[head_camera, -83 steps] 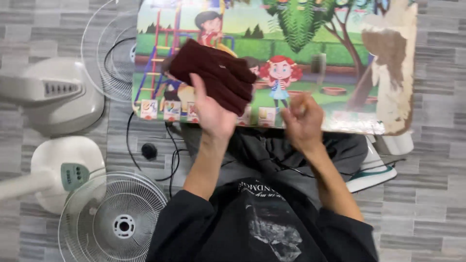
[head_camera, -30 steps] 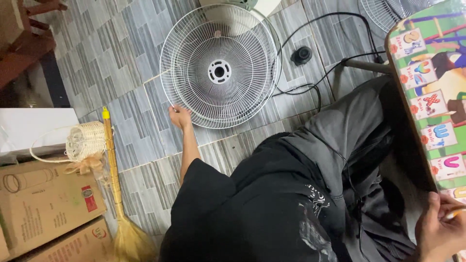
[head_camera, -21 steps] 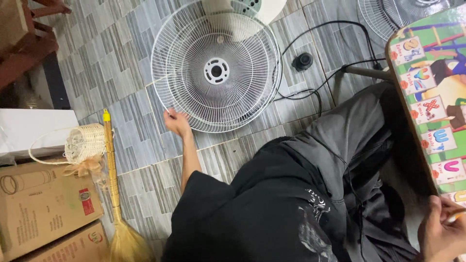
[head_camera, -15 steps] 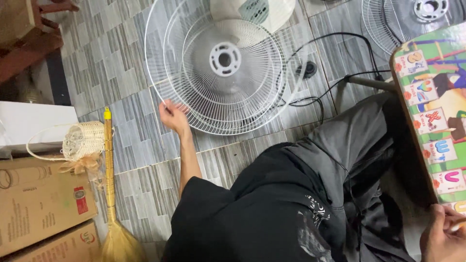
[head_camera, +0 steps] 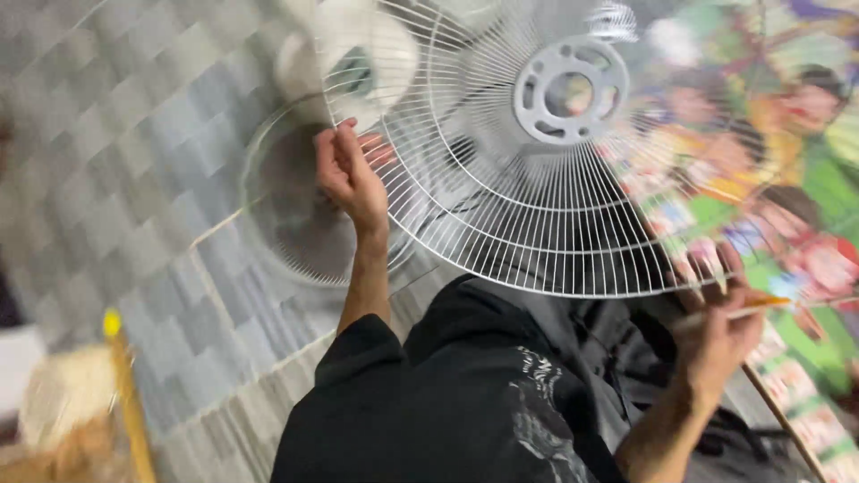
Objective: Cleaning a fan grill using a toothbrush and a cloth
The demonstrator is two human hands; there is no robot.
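Head view, looking down past a black printed shirt [head_camera: 465, 420]: the left hand [head_camera: 351, 174] has its fingers curled through the wires at the left rim of a white wire fan guard [head_camera: 546, 179], a firm grip clamped on the guard, which is lifted off the floor and tilted across the upper middle of the frame. Its pale plastic hub ring [head_camera: 568, 88] sits near the top centre. The right hand [head_camera: 716, 331], at the lower right, meets the guard's lower right rim with its fingertips while pinching a thin orange-tipped tool [head_camera: 752, 307] — probably a small brush or a pen, though motion blur makes that hard to settle. So that hand is closed on the tool and only touching the guard.

Below and left of the raised guard, a second wire guard [head_camera: 286, 224] lies flat on the grey tiled floor [head_camera: 134, 134], with the white fan base [head_camera: 349, 54] just beyond it at the upper left. The colourful cartoon-printed surface [head_camera: 805, 179] fills the right side, behind and under the guard's right edge. A yellow-handled broom [head_camera: 125, 376] shows blurred at the lower left.

As things stand, the guard is picked up and held in both hands between floor and printed surface — not yet resting on either. The tool has not yet been put to the wires.
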